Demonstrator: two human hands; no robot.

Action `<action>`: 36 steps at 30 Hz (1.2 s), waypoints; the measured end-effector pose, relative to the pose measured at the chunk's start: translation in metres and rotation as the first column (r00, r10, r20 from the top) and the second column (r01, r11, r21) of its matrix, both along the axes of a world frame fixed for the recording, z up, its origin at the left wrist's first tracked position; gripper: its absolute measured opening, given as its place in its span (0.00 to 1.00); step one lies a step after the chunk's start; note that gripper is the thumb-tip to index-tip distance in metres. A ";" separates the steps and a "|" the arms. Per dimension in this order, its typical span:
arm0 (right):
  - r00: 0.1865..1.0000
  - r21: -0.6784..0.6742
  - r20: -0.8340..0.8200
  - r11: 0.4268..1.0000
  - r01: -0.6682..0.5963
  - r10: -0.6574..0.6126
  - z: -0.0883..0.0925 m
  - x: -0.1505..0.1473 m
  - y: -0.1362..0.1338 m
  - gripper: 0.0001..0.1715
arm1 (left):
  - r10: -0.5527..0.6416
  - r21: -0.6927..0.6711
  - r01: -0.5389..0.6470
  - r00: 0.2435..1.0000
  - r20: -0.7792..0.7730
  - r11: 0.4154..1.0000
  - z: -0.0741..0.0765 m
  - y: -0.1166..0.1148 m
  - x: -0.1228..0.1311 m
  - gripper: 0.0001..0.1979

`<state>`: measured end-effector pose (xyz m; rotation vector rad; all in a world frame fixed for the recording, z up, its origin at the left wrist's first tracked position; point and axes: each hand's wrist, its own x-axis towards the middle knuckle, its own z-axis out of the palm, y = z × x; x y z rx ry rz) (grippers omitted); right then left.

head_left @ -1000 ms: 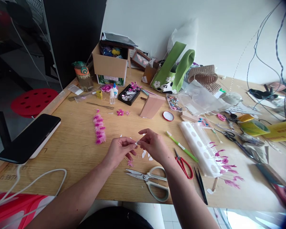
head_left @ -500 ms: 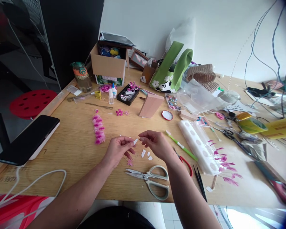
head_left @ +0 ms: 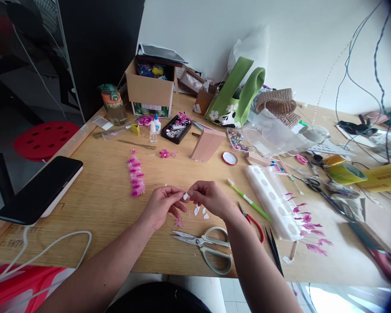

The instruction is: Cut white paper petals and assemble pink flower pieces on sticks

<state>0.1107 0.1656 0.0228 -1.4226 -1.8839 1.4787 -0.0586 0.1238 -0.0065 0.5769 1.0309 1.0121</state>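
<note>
My left hand (head_left: 164, 202) is closed in a pinch on a small white petal-shaped piece of paper (head_left: 185, 196). The thumb and forefinger of my right hand (head_left: 208, 195) are pinched at the other edge of this piece, so the fingertips of both hands nearly meet. Several white cut pieces (head_left: 204, 211) lie on the table just below my right hand. Under my left fingers is a small pink tuft (head_left: 178, 222). White-handled scissors (head_left: 202, 241) lie nearer to me, blades pointing left.
A fluffy pink strip (head_left: 136, 176) lies to the left, past it a phone (head_left: 39, 187). On the right are a green toothbrush (head_left: 247, 199), red-handled pliers (head_left: 256, 226), black tweezers (head_left: 273, 250) and a white foam roll (head_left: 273, 202) with pink sprigs. A wooden block (head_left: 207, 144) stands behind.
My right hand has moved slightly left and its fingertips have closed in on the white piece. The white piece shows less between the fingers.
</note>
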 end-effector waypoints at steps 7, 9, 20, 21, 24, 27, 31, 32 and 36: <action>1.000 0.012 -0.002 1.000 -0.012 0.012 0.002 -0.001 -0.002 0.10 | -0.047 0.010 0.046 0.999 0.013 0.999 -0.003 -0.002 -0.001 0.16; 1.000 0.028 0.006 0.999 -0.015 0.015 0.003 -0.002 -0.003 0.09 | -0.054 0.020 0.054 0.999 -0.004 0.998 -0.002 -0.002 -0.001 0.16; 0.999 0.092 0.032 0.995 0.028 -0.031 0.005 -0.007 -0.008 0.07 | -0.034 0.034 0.037 0.995 -0.092 0.999 0.000 -0.002 0.000 0.16; 0.999 0.090 0.009 0.995 0.043 -0.044 0.004 -0.007 -0.009 0.07 | -0.034 0.034 0.038 0.995 -0.094 0.999 0.000 -0.002 0.000 0.16; 0.995 0.066 -0.067 0.995 0.073 -0.069 0.001 -0.009 -0.009 0.07 | -0.044 0.028 0.046 0.995 -0.094 0.999 0.000 -0.003 0.000 0.15; 0.991 0.039 -0.113 0.996 0.082 -0.078 -0.003 -0.009 -0.009 0.07 | -0.046 0.019 0.048 0.995 -0.092 0.999 0.001 -0.003 0.001 0.15; 0.980 -0.030 -0.166 0.994 0.107 -0.111 -0.005 -0.009 -0.009 0.09 | -0.035 -0.001 0.035 0.997 -0.065 0.999 0.003 -0.002 0.002 0.15; 0.978 -0.042 -0.171 0.993 0.112 -0.117 -0.006 -0.009 -0.009 0.09 | -0.033 -0.008 0.032 0.998 -0.056 0.999 0.004 -0.002 0.002 0.15; 0.978 -0.001 -0.145 0.989 0.151 -0.150 -0.004 -0.008 -0.010 0.10 | -0.027 -0.038 0.026 0.999 -0.030 0.999 0.004 -0.001 0.000 0.16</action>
